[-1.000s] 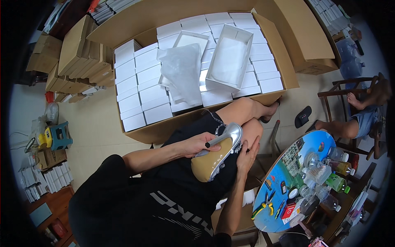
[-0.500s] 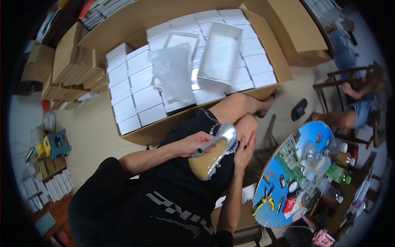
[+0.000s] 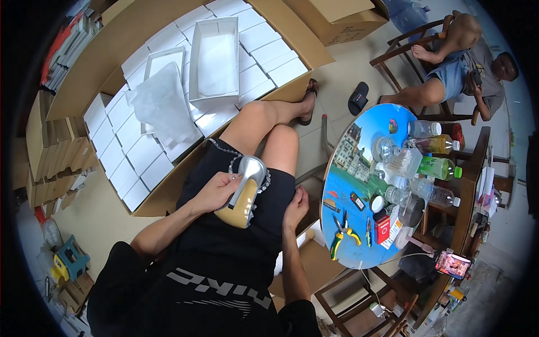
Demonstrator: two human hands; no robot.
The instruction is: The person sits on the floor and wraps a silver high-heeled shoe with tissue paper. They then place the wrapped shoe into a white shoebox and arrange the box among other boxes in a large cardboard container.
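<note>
My left hand (image 3: 220,190) grips a silver heeled shoe (image 3: 251,178) above my lap. Its tan underside (image 3: 236,209) shows, and a glittering beaded chain trims the edge. The shoe tilts, with its silver end toward my knees. My right hand (image 3: 295,208) rests by my right thigh, apart from the shoe. Its fingers are curled in, and whatever they may hold is hidden. Ahead of my legs, an open white box (image 3: 214,62) and a crumpled white tissue sheet (image 3: 163,105) lie on rows of white boxes (image 3: 124,147) packed in a large carton.
To the right stands a round blue-topped table (image 3: 314,194) with bottles, yellow-green pliers (image 3: 343,236), a red packet (image 3: 382,229) and a phone (image 3: 452,264) on a stand. Beyond it a person (image 3: 449,78) sits in a wooden chair. Brown cartons (image 3: 45,151) are stacked at left.
My view has swung right, showing more of the table and the seated person. My right hand has drawn away from the shoe to beside my thigh. My left hand still holds the shoe.
</note>
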